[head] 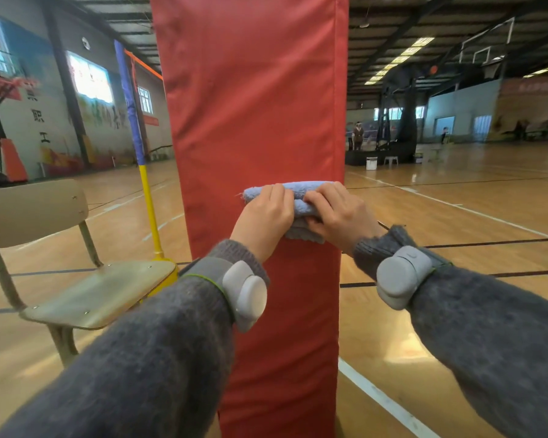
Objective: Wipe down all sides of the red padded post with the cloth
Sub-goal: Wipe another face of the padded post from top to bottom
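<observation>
Red padded post (pixel 253 121) stands upright on the wooden gym floor (pixel 456 216), filling centre view. Wooden chair (pixel 76 279) sits just left of it. Blue cloth (pixel 298 197), bunched and folded, lies against the post's front face. Left hand (pixel 266 216) and right hand (pixel 339 213) both curl around the cloth, side by side, touching.

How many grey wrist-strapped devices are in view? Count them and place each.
2. One grey device sits on the left wrist, behind the left hand; the other on the right wrist, behind the right hand. Both grip the blue cloth. None looks hidden.
</observation>
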### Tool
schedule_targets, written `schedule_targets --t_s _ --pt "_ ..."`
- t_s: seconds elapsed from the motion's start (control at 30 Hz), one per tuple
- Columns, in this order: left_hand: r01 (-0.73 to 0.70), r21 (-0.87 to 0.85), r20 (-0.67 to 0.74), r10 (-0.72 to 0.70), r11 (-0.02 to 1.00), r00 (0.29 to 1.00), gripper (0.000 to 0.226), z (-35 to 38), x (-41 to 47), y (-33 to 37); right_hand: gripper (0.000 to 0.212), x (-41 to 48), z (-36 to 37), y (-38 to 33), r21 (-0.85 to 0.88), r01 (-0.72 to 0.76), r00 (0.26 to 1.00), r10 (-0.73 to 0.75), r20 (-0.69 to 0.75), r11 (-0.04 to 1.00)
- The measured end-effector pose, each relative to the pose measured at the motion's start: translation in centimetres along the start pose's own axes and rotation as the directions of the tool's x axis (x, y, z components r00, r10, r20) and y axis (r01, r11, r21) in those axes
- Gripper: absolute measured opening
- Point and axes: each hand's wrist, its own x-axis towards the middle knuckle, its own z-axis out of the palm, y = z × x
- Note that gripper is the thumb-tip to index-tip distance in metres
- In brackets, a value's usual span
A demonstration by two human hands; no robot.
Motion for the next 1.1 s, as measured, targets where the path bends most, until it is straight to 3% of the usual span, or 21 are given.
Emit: schedule_targets --t_s 0.13,0.2,0.23,0.37,0.53,0.77,0.93,1.1 --pt "0.018 -0.036 0.011 -0.018 0.999 1.000 0.016 -0.1 -0.6 0.7 0.026 -0.4 -0.4 0.2 -0.002 0.095 0.993 -0.094 0.071 0.996" --pt "0.007 0.022 -0.024 -0.006 1.000 1.000 0.021 -0.3 0.3 0.1 0.035 0.7 -0.9 1.0 -0.032 0.162 0.984 -0.159 0.084 0.986" --pt "0.019 0.058 -0.033 -0.017 0.998 0.999 0.020 -0.6 1.0 -0.3 0.028 1.3 -1.2 1.5 -0.060 0.172 0.982 -0.167 0.084 0.983" --pt "0.124 0.074 -0.015 -0.123 0.990 0.992 0.023 -1.1 5.0 -1.2 0.010 3.6 -1.9 3.7 -0.189 0.040 0.999 -0.037 0.021 0.981" --pt "0.227 -0.079 0.018 -0.226 0.971 0.974 0.026 -0.2 5.6 -0.8 0.019 3.1 -1.6 4.1 -0.173 -0.040 0.999 0.035 -0.032 0.984" --pt "0.123 -0.183 0.018 -0.121 0.975 0.992 0.021 0.0 1.2 2.9 0.022 -3.1 -0.7 1.2 -0.065 -0.096 0.995 0.098 0.033 0.993" --pt "0.045 -0.145 0.008 -0.044 0.988 0.999 0.018 -0.5 -1.6 5.9 0.021 -6.8 -1.1 -1.3 -0.045 -0.111 0.984 0.116 0.132 0.993" --pt "0.018 -0.190 0.111 0.003 0.982 0.994 0.026 -1.5 -4.3 8.0 0.025 -8.9 -1.2 -4.2 -0.058 -0.124 0.962 0.134 0.236 0.991"
